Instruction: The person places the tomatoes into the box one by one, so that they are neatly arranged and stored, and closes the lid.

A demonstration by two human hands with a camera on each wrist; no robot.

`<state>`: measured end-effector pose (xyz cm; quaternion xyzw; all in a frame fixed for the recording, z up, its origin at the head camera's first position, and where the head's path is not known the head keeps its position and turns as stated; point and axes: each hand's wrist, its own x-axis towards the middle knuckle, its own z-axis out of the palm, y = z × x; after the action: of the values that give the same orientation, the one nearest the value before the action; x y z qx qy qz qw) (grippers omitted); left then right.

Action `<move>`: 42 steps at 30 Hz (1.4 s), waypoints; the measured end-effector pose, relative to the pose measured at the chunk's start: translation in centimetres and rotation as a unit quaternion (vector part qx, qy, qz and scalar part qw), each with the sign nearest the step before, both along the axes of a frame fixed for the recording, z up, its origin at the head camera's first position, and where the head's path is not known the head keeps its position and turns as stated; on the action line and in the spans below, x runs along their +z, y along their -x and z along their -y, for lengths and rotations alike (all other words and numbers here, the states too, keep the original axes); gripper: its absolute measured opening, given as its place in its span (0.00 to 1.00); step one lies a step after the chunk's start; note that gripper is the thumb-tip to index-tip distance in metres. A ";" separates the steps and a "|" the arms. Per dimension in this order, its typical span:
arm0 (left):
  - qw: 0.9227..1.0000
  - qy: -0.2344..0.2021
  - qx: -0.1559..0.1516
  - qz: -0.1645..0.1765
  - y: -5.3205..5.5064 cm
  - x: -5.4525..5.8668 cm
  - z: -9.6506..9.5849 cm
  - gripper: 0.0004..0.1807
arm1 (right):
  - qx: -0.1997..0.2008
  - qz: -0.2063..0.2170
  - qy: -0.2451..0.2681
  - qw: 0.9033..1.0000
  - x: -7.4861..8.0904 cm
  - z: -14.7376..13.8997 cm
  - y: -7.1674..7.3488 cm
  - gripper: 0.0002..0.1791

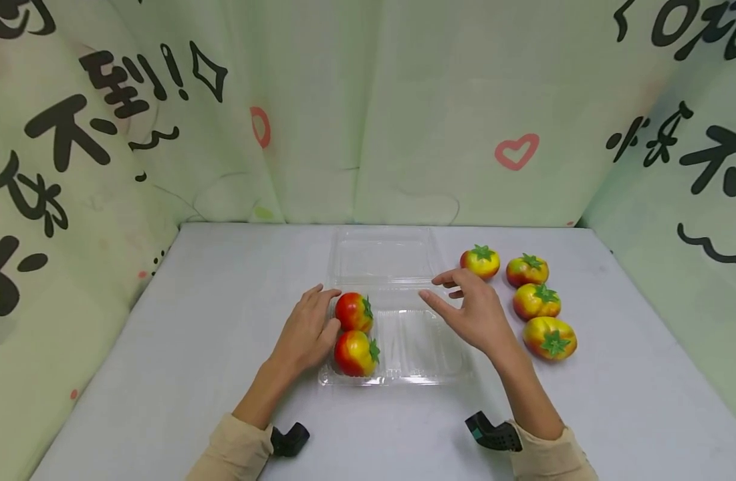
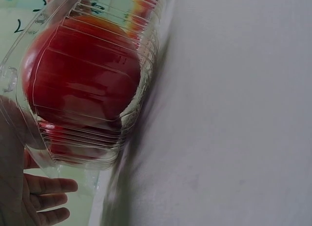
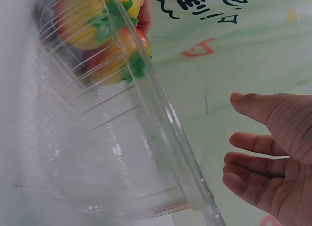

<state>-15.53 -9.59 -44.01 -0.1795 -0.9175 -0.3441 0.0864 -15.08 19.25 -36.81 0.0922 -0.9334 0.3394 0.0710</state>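
A clear plastic clamshell box [image 1: 424, 347] lies with its lid [image 1: 382, 257] folded back. Two red-and-yellow tomatoes with green leafy tops sit along its left side, a rear tomato [image 1: 351, 311] and a front tomato [image 1: 352, 355]. My left hand [image 1: 304, 331] is at the box's left edge, thumb and index fingertip right beside the rear tomato. In the left wrist view its other fingers [image 2: 51, 184] are extended. My right hand [image 1: 472, 310] hovers over the box's right side, thumb and fingers apart with nothing between them, as the right wrist view also shows.
Several more tomatoes [image 1: 536, 302] stand on the white table [image 1: 223, 267] right of the box, one of them [image 1: 480, 262] just behind my right hand. Pale green curtains [image 1: 434, 100] with black lettering and hearts close off the back and sides.
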 end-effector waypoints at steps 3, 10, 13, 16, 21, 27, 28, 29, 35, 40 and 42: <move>1.000 0.007 0.000 -0.005 0.2 0.2 0.0 0.27 | -0.001 0.003 -0.002 1.000 0.2 -0.1 0.1 0.23; 1.000 0.011 0.003 -0.003 0.2 0.4 0.1 0.28 | -0.008 0.004 -0.002 1.000 0.5 -0.4 0.1 0.25; 1.000 0.011 0.005 0.000 0.2 0.3 0.1 0.28 | -0.012 0.002 -0.002 1.000 0.5 -0.6 0.2 0.25; 1.000 0.009 0.004 -0.001 0.2 0.3 0.1 0.27 | -0.016 -0.003 0.000 1.000 0.5 -0.8 0.2 0.25; 1.000 0.010 0.008 0.003 0.1 0.1 0.2 0.27 | -0.021 0.007 -0.007 1.000 0.5 -1.1 0.5 0.26; 1.000 0.008 0.005 0.002 0.1 0.1 0.1 0.27 | -0.023 0.024 -0.019 0.999 0.2 -1.7 0.6 0.30; 1.000 0.009 0.004 0.001 0.2 0.1 0.0 0.27 | -0.022 0.025 -0.021 0.999 0.2 -1.9 0.6 0.30; 1.000 0.008 0.004 0.000 0.2 0.2 0.0 0.27 | -0.021 0.025 -0.022 0.999 0.2 -2.0 0.7 0.31; 1.000 0.010 0.005 0.004 0.1 0.3 0.0 0.27 | -0.020 0.021 -0.039 0.999 0.0 -2.7 0.9 0.31; 1.000 0.013 0.008 0.002 0.0 0.3 0.0 0.27 | -0.014 0.010 -0.034 0.999 -0.2 -3.1 1.1 0.30; 1.000 0.012 0.008 0.002 0.0 0.3 0.0 0.27 | -0.013 0.005 -0.031 0.999 -0.3 -3.2 1.2 0.30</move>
<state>-15.57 -9.55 -43.76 -0.1726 -0.9231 -0.3331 0.0847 -16.24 22.44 -37.14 0.0809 -0.9449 0.3098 0.0682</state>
